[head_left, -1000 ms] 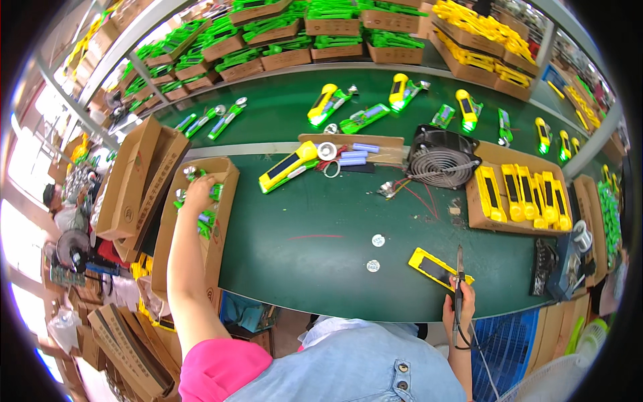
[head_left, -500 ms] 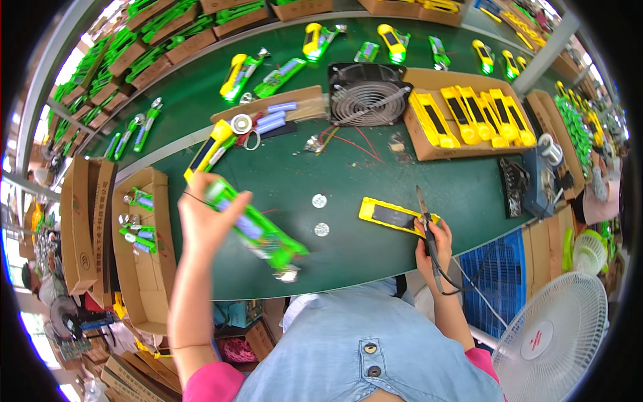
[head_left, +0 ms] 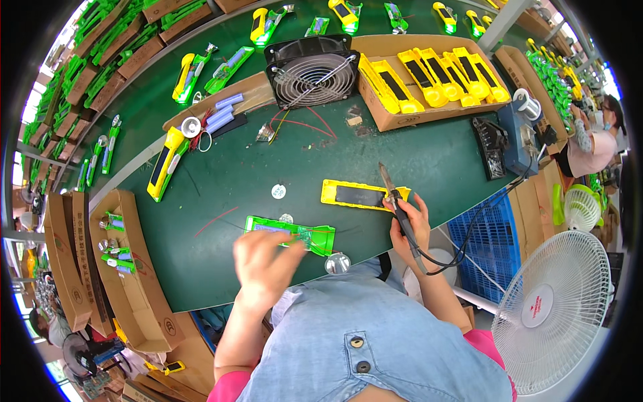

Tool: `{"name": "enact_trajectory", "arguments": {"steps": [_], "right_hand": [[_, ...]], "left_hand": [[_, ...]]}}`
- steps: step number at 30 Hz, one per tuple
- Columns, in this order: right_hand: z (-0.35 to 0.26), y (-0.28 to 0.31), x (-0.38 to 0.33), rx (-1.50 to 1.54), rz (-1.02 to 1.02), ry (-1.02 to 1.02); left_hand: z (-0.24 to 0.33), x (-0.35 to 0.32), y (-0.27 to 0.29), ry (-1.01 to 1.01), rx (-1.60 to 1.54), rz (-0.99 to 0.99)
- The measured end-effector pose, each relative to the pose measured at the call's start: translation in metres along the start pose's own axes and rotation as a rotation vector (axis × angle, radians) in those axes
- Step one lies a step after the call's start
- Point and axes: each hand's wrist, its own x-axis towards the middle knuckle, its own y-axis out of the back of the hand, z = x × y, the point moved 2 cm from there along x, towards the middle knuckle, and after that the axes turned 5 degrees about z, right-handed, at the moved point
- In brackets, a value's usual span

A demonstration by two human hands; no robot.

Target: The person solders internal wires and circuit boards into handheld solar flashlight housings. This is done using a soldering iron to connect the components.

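My right hand (head_left: 412, 228) grips a soldering iron (head_left: 400, 216) with its tip pointing away from me. Under the iron lies a yellow plastic shell (head_left: 355, 195) with a dark panel, its right end by my fingertips; whether they touch it I cannot tell. A green lamp housing (head_left: 321, 236) with a circuit board and thin wires lies flat before me, a round silver reflector (head_left: 337, 263) at its near right corner. Over the housing's left part hovers my left hand (head_left: 264, 266), curled and smeared by motion; its fingertips are unclear. Two round stickers, one a white disc (head_left: 278, 191), lie just beyond.
A carton (head_left: 429, 119) of yellow shells and a black fan (head_left: 313, 74) stand at the back. To the right are a blue soldering station (head_left: 521, 144) and solder spool (head_left: 527, 106). An assembled yellow-green lamp (head_left: 164, 164) lies left, beside a carton (head_left: 137, 281) of green units.
The green housing has come down from my raised left hand onto the table in front of me. My left hand has moved right and nearer. The view has shifted; my right hand still holds the iron.
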Motion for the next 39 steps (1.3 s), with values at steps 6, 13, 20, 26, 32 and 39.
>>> {"name": "enact_trajectory", "arguments": {"steps": [6, 13, 20, 26, 32, 39], "right_hand": [[0.000, -0.001, -0.002, 0.023, 0.005, -0.017], [0.010, -0.008, -0.013, 0.105, -0.006, -0.030], [-0.016, -0.023, -0.011, 0.363, -0.207, 0.041], [-0.034, -0.020, 0.007, 0.386, -0.118, 0.154], [-0.041, -0.050, -0.009, 0.815, -0.001, -0.615], [-0.044, -0.059, -0.002, 0.943, -0.057, -0.886]], "left_hand": [[0.007, 0.018, -0.064, -0.119, -0.200, -0.440], [-0.002, 0.011, -0.063, 0.305, -0.808, -0.486], [-0.047, 0.004, -0.043, 0.794, -0.779, -0.102], [-0.061, 0.012, -0.053, 0.195, -0.054, -0.425], [-0.061, 0.015, -0.060, 0.241, -0.019, -0.591], [-0.063, 0.011, -0.065, 0.260, -0.082, -0.564]]}}
